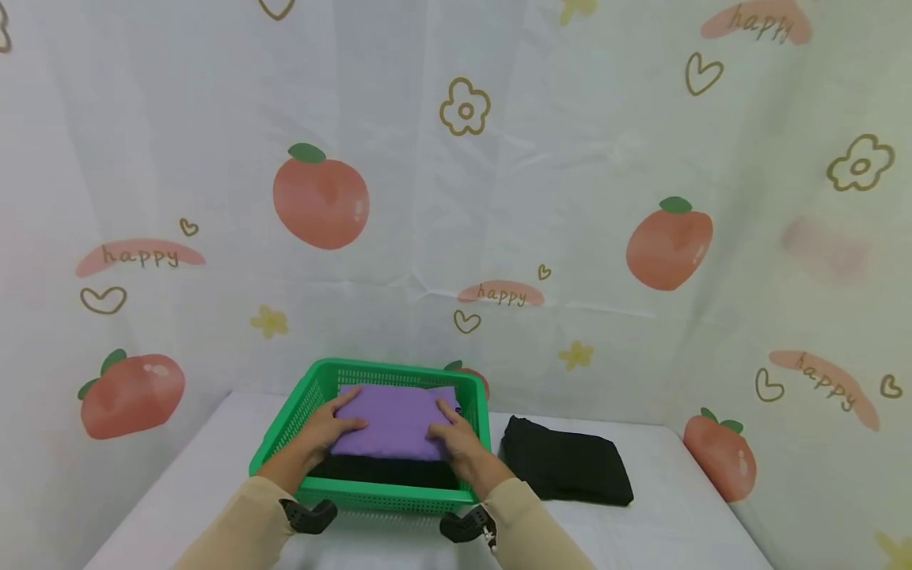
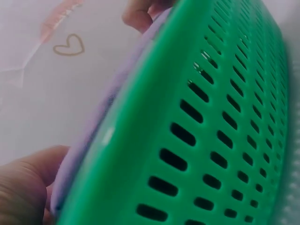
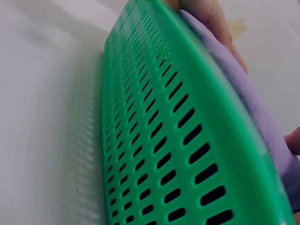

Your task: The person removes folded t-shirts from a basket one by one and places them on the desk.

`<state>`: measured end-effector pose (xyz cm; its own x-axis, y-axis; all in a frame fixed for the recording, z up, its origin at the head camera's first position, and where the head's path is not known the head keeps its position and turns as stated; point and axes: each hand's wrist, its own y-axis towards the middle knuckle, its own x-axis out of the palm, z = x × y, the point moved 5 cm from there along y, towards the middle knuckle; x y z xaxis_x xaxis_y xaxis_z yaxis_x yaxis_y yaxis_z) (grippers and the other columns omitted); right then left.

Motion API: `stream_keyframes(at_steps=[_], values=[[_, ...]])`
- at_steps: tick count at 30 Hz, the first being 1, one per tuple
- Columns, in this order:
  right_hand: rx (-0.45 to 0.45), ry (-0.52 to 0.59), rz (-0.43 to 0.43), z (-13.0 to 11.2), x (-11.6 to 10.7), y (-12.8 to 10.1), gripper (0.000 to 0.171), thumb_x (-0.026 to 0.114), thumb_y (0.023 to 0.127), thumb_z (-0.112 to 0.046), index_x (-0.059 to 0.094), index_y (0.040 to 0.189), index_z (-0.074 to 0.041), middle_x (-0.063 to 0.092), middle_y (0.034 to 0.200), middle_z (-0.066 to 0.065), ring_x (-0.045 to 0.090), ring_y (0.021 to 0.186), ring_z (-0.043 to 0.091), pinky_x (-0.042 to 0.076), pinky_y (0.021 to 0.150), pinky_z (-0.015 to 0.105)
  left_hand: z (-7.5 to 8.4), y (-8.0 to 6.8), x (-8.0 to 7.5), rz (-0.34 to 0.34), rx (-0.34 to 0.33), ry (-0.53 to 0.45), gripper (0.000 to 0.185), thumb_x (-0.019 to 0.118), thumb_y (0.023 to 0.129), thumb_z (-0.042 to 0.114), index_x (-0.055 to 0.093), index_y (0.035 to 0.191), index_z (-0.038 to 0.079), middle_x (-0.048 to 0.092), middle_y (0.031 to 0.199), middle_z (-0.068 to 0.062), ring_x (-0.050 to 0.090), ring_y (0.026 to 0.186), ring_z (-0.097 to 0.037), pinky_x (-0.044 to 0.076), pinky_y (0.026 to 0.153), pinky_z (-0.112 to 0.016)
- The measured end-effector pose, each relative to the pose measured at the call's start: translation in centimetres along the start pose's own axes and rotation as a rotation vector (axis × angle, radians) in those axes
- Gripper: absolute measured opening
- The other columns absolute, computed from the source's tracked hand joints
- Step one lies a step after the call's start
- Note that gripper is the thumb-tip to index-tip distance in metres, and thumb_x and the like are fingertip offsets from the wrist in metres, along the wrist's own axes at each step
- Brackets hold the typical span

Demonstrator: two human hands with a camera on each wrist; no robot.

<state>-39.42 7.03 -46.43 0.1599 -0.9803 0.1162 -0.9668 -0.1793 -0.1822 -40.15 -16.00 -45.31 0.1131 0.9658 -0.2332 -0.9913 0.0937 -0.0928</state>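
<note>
Hands: left hand and right hand lie flat, fingers straight, on the folded purple cloth.
Position: cloth lies between both hands, long axis left-right, inside the green perforated plastic basket.

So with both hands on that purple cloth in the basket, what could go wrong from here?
1. The folded purple cloth sits high, about level with the green basket's rim, atop a dark garment; it might slide or hang over.
2. Left hand and right hand press its sides; uneven pressure could rumple the fold.
3. The light basket might shift toward the black folded garment.
</note>
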Motion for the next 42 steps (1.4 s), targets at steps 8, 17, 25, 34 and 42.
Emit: stream_keyframes(at_steps=[8,17,25,34,42], values=[[0.012,0.146,-0.048,-1.0,-0.4,-0.6,0.089,0.057,0.078,0.005,0.025,0.158,-0.02,0.001,0.163,0.023,0.025,0.142,0.037,0.031,0.11,0.046,1.1,-0.3,0.0,-0.012,0.024,-0.031,0.08,0.072,0.09,0.016,0.027,0.157,0.014,0.011,0.159,-0.033,0.04,0.135,-0.047,0.054,0.084,-0.032],[0.019,0.049,-0.142,-3.2,-2.4,-2.8,0.084,0.064,0.086,0.003,0.027,0.157,-0.022,0.002,0.162,0.025,0.024,0.144,0.044,0.039,0.107,0.049,2.3,-2.1,0.7,-0.042,0.048,0.005,0.083,0.074,0.089,0.025,0.027,0.157,0.015,0.014,0.159,-0.031,0.032,0.14,-0.047,0.049,0.097,-0.042],[0.003,-0.039,-0.182,-3.7,-5.4,-5.8,0.082,0.067,0.09,-0.006,0.024,0.158,-0.02,0.0,0.162,0.026,0.015,0.147,0.045,0.024,0.116,0.057,4.0,-4.7,3.0,-0.124,0.043,-0.073,0.08,0.075,0.089,0.022,0.031,0.156,0.016,0.023,0.156,-0.032,0.065,0.106,-0.029,0.057,0.08,-0.036],[0.001,-0.089,-0.171,-2.7,-8.8,-8.8,0.081,0.067,0.091,-0.007,0.022,0.158,-0.018,-0.003,0.162,0.026,0.015,0.146,0.044,0.03,0.113,0.052,4.4,-6.2,6.7,-0.214,0.066,-0.054,0.078,0.073,0.09,0.015,0.031,0.155,0.01,0.033,0.146,-0.038,0.068,0.09,-0.023,0.06,0.072,-0.04],[-0.012,-0.115,-0.157,-1.7,-11.5,-10.2,0.082,0.067,0.089,-0.006,0.022,0.158,-0.016,-0.003,0.162,0.026,0.01,0.146,0.042,0.028,0.113,0.05,4.1,-6.8,9.5,-0.284,0.076,-0.065,0.081,0.074,0.089,0.016,0.029,0.155,0.008,0.029,0.146,-0.041,0.068,0.091,-0.025,0.06,0.072,-0.042]])
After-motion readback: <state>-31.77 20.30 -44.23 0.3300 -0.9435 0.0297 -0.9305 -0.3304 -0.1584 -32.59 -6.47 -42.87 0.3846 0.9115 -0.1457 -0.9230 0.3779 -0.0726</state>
